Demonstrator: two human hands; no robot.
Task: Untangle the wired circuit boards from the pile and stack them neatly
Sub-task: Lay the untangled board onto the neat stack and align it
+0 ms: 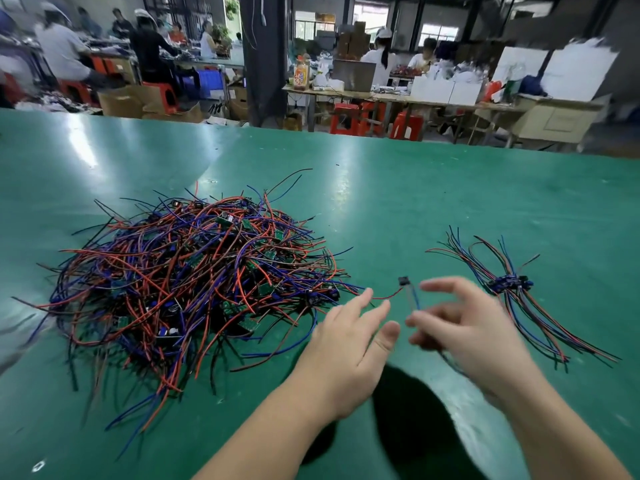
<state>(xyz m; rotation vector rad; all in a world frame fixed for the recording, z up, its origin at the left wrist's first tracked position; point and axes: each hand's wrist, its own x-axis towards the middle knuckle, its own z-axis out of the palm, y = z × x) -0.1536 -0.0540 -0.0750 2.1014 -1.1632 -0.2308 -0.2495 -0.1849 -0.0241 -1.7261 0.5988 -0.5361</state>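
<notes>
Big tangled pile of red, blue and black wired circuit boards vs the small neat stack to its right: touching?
Apart. The head view shows a bare strip of green table between the tangled pile and the small stack.

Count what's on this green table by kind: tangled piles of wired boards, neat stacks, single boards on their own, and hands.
Tangled pile: 1
Neat stack: 1
Single board: 1
Hands: 2, left hand and right hand
Total: 5
</notes>
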